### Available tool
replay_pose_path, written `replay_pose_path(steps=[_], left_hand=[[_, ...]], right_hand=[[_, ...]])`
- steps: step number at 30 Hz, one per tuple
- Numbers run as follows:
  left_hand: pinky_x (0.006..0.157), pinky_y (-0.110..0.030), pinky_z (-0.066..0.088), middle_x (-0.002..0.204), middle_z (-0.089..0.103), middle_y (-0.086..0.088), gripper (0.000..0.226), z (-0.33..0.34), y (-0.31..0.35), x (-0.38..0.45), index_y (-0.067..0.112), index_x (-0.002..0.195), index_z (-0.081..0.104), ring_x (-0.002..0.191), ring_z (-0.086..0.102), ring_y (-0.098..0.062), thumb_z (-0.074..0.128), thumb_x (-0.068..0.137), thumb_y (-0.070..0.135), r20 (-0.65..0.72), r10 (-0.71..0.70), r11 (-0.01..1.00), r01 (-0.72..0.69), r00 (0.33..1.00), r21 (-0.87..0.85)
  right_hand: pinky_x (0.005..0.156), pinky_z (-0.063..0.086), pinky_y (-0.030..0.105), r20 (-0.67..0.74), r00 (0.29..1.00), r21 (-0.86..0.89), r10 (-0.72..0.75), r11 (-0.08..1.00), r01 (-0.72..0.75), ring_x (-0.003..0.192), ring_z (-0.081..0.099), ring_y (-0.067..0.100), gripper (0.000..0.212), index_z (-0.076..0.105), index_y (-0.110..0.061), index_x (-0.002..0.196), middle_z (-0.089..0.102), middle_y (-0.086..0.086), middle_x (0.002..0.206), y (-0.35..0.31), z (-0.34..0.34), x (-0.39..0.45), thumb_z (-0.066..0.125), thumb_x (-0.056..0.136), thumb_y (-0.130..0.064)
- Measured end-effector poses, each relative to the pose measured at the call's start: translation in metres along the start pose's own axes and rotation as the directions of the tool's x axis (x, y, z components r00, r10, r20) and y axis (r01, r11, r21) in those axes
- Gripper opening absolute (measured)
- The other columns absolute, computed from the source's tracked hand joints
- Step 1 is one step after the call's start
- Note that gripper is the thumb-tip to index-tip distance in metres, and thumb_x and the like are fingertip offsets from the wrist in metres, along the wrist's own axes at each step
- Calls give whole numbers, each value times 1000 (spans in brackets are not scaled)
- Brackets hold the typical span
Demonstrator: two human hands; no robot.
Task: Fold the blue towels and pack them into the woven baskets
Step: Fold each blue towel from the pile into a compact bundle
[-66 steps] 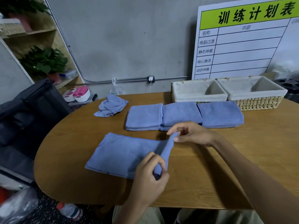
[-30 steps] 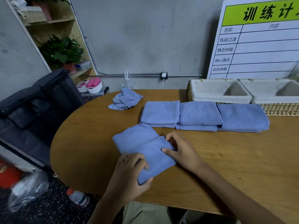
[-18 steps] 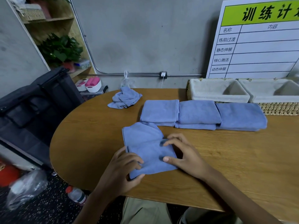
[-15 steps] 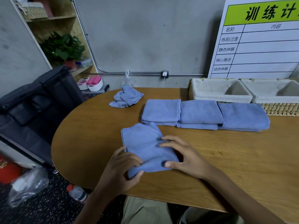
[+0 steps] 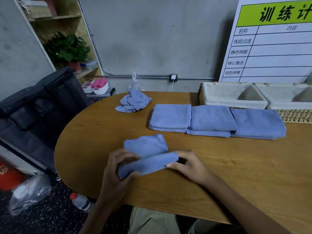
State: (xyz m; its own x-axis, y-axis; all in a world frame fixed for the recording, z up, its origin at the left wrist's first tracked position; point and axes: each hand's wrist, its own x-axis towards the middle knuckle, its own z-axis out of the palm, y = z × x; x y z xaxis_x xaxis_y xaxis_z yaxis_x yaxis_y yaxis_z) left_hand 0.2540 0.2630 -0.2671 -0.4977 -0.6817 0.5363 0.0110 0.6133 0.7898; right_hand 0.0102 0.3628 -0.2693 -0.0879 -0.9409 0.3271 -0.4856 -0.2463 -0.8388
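A blue towel (image 5: 148, 154) lies half folded on the wooden table (image 5: 219, 174) in front of me, its near edge lifted and turned over toward the far side. My left hand (image 5: 116, 173) grips the left end of that fold, thumb underneath. My right hand (image 5: 187, 164) pinches its right end. Three folded blue towels (image 5: 212, 119) lie in a row behind, in front of two lined woven baskets (image 5: 233, 97) that hold nothing visible. A crumpled blue towel (image 5: 133, 101) sits at the far left of the table.
A large white planning board (image 5: 273, 41) leans on the wall behind the baskets. A dark bag (image 5: 33, 105) and a wooden shelf with a plant (image 5: 65, 48) stand to the left. A plastic bottle (image 5: 81, 201) and a plastic bag lie on the floor.
The long towel was folded in half to a small square. Both hands have now lifted its near edge and are turning it over away from me.
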Motion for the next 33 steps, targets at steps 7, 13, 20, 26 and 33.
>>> replay_pose_path(steps=[7, 13, 20, 26, 33], left_hand=[[85, -12, 51, 127, 56, 33, 74, -9, -8, 4, 65, 125, 45, 117, 57, 5, 81, 61, 53, 37, -223, 975, 222, 974, 29], [75, -14, 55, 119, 45, 52, 75, 7, -6, 25, 38, 145, 34, 110, 57, 15, 71, 81, 52, -233, -282, 954, 298, 931, 35], [62, -31, 54, 95, 67, 14, 54, 18, -25, 36, 36, 143, 38, 81, 67, -7, 62, 95, 45, -385, -314, 872, 424, 868, 245], [78, -36, 46, 114, 63, 5, 51, 15, -38, 43, 35, 142, 41, 98, 61, -18, 58, 95, 48, -361, -386, 740, 518, 849, 429], [74, -32, 38, 120, 61, 2, 43, 13, -31, 32, 27, 139, 48, 97, 56, -14, 52, 99, 43, -405, -340, 646, 524, 849, 555]], right_hand=[[70, 43, 11, -62, 992, 139, 106, 986, -97, 75, 61, -6, 20, 69, -29, 100, 68, -24, 78, -8, 7, 17, 60, 97, -12], [68, 48, 40, -139, 959, 208, 247, 954, -215, 76, 63, 14, 42, 69, -10, 102, 70, 7, 83, -9, 22, 49, 49, 102, -46], [74, 56, 44, -315, 891, -76, 327, 927, -368, 82, 67, 11, 41, 56, -24, 117, 70, -7, 87, 10, 37, 74, 53, 94, -58], [59, 49, 35, -379, 889, -423, 258, 806, -414, 70, 63, 21, 46, 39, -28, 131, 62, 0, 74, 12, 41, 71, 48, 96, -57], [58, 39, 32, -414, 868, -475, 274, 748, -463, 82, 66, 24, 50, 44, -23, 131, 67, 2, 91, 6, 45, 68, 46, 96, -59]])
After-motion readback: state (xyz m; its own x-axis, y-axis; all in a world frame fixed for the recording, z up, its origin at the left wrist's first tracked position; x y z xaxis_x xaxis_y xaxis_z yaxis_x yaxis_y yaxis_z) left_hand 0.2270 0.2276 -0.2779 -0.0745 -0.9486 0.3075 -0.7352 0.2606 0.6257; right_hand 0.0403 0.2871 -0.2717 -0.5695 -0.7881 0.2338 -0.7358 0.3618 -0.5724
